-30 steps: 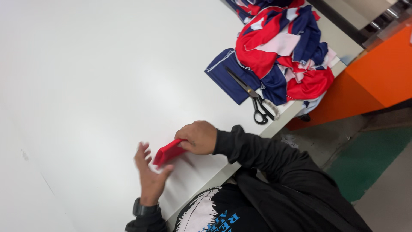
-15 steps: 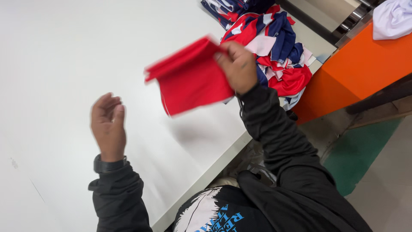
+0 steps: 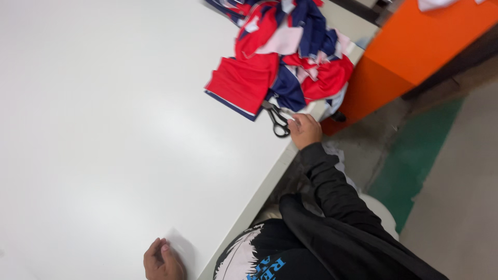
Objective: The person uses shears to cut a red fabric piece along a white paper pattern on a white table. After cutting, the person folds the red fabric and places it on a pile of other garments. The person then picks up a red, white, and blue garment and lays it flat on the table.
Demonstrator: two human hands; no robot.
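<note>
Right hand (image 3: pixel 305 130) sits at the table edge w/ fingers curled loosely, fingertips at or just touching the handles of the black scissors (image 3: pixel 278 120); can't tell if it actually grips them, nothing clearly held. Scissors lie flat on the white table (image 3: pixel 114 129), handle loops toward the person, blades pointing up under the corner of the cloth pile. Black sleeve (image 3: pixel 332 181) runs from that hand down to the body at the bottom of the view. Left hand (image 3: pixel 162 261) is low in the view, near the table's near edge, fingers bent inward w/ knuckles up, resting on the table surface; looks empty, though it's partly cut off by the frame so can't be sure. A faint pale patch, maybe a thin sheet or a reflection, sits just beside it on the table – too faint to tell. Pile of cloth pieces (image 3: pixel 290 52) in red, navy and white is heaped at the far right corner of the table, well apart from the left hand, just beyond the scissors. One flat red piece (image 3: pixel 241 83) w/ a navy edge lies at the front of the pile, nearest the scissors, its corner touching or overlapping the blades. Orange cabinet (image 3: pixel 415 46) stands just beside the table's right end, past the pile. Floor below shows a green strip (image 3: pixel 415 155) next to grey concrete.
</note>
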